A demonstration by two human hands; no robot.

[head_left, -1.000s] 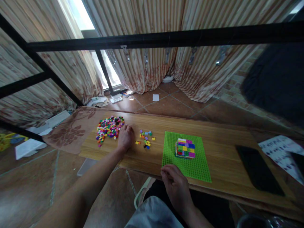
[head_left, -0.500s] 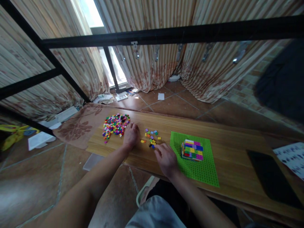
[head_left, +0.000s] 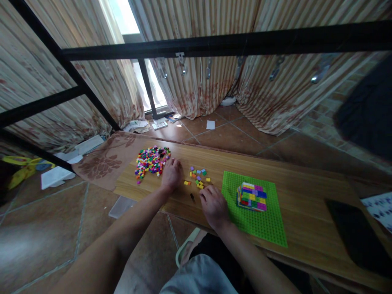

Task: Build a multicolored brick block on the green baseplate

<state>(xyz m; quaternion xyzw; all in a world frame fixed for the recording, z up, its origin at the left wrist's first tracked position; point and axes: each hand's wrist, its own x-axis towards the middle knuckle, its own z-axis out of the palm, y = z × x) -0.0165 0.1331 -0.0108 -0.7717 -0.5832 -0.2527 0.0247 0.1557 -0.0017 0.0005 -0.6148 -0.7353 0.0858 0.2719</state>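
Note:
My left hand (head_left: 172, 174) rests on the wooden table with fingers curled, at the right edge of a pile of small coloured toy bricks (head_left: 150, 161). What lies under its fingers is hidden. Fingers bent inward, my right hand (head_left: 214, 205) is low over the table just left of a green baseplate (head_left: 254, 226). Its fingertips are hidden, so anything in them cannot be made out. Between the hands lie several loose bricks (head_left: 198, 178) and, nearer me, a small black brick (head_left: 192, 197). On the baseplate stands a multicoloured brick block (head_left: 252, 197).
A black flat panel (head_left: 357, 232) and a printed sheet (head_left: 379, 210) lie at the table's right. A brown patterned cloth (head_left: 101, 161) covers the left end. A black metal bar (head_left: 214, 45) crosses above the far side, in front of striped curtains (head_left: 196, 90).
The dark brick at my right fingertips now lies apart from them, and the blue brick there is out of sight. My right hand is drawn in more. The view has shifted slightly.

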